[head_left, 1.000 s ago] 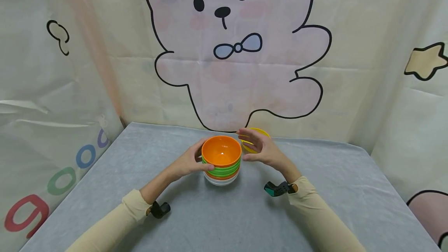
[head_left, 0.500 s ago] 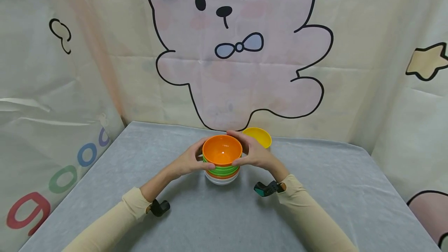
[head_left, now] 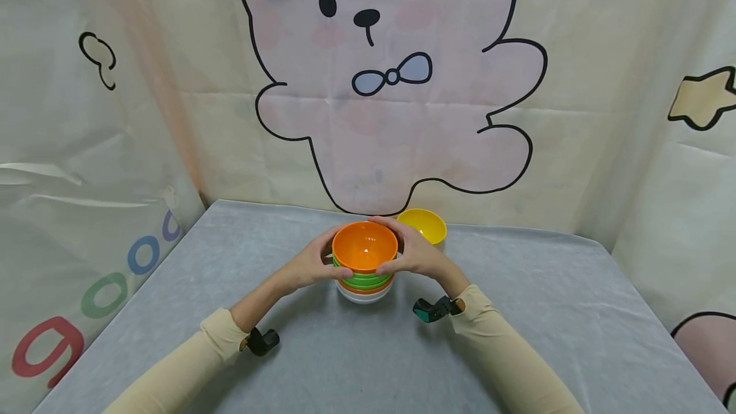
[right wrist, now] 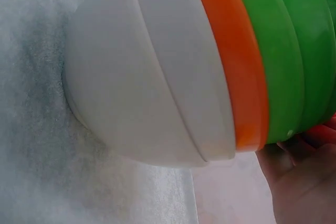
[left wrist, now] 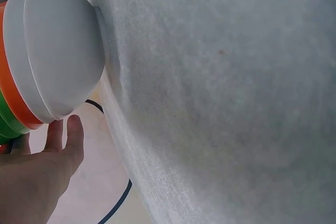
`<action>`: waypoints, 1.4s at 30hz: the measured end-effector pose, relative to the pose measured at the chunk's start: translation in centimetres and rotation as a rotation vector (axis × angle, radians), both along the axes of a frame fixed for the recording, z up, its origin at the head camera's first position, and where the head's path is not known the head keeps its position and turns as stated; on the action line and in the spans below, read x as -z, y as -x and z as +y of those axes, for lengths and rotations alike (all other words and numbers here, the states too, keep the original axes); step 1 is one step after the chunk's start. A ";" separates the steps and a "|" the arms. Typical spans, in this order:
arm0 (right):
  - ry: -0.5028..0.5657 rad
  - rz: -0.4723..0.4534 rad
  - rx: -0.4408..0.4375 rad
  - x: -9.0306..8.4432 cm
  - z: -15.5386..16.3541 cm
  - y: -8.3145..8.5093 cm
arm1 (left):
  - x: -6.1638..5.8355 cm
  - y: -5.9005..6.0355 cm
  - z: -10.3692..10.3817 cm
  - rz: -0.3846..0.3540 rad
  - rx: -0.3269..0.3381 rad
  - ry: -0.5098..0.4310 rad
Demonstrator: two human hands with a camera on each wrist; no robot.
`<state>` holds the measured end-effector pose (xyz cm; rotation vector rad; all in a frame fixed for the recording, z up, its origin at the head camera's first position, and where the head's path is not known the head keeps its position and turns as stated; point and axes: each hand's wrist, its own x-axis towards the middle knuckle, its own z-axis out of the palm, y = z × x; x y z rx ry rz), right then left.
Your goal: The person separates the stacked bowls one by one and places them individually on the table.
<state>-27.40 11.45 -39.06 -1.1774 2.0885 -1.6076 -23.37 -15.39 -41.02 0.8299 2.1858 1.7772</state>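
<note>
In the head view a stack of nested bowls stands upright at the middle of the table. An orange bowl (head_left: 365, 246) tops it, with green bowls (right wrist: 283, 40), another orange bowl (right wrist: 236, 61) and white bowls (right wrist: 121, 77) below. From the left side my left hand (head_left: 310, 265) grips the upper stack, thumb in front and fingers behind. My right hand (head_left: 422, 255) grips the opposite side in the same way. Both wrist views show fingers against the upper bowls, while the lowest white bowl touches the cloth. The rear fingertips are partly hidden by the stack.
Behind my right hand a yellow bowl (head_left: 428, 225) sits near the table's back edge. Grey cloth (head_left: 345, 363) covers the table. A printed curtain (head_left: 368, 145) hangs directly behind it, and more sheeting flanks both sides.
My right hand has moved left from beside the yellow bowl and taken hold of the stack's right side. The left hand keeps its grip, and the stack stays in place.
</note>
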 end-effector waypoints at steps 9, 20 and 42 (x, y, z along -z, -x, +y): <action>0.033 0.052 -0.008 0.1 0.0 0.1 | -0.1 0.0 0.0 0.002 0.007 0.004; 0.115 0.046 -0.011 -0.1 0.1 0.1 | -0.1 0.0 0.0 -0.002 0.007 0.009; 0.211 0.082 0.237 -2.5 7.6 0.3 | -0.2 -0.2 -0.1 -0.010 0.008 -0.001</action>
